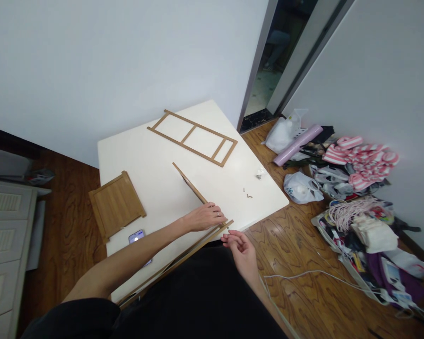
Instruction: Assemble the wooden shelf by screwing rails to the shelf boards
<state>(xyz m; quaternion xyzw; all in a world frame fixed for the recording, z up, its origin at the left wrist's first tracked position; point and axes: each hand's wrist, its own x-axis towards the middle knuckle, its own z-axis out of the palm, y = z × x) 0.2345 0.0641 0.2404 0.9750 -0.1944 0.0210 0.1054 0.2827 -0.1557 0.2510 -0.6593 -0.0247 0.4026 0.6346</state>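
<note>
My left hand [207,216], with a ring on one finger, is closed over the near end of a narrow wooden board [189,182] that stands on edge on the white table [151,165]. Right at that end, a long wooden frame [192,249] runs along the table's front edge, close against my body. My right hand [240,247] is at the outer side of this frame, near its right end, fingertips pinched together. A tiny dark thing shows by the fingertips, too small to name. Several small screws [248,194] lie farther right on the table.
A ladder-like wooden frame [194,136] lies flat at the back. A square wooden panel [118,205] overhangs the left edge, near a phone [136,236]. A small clear bag [259,173] sits at right. Bags, boxes and a white cable [314,271] cover the floor.
</note>
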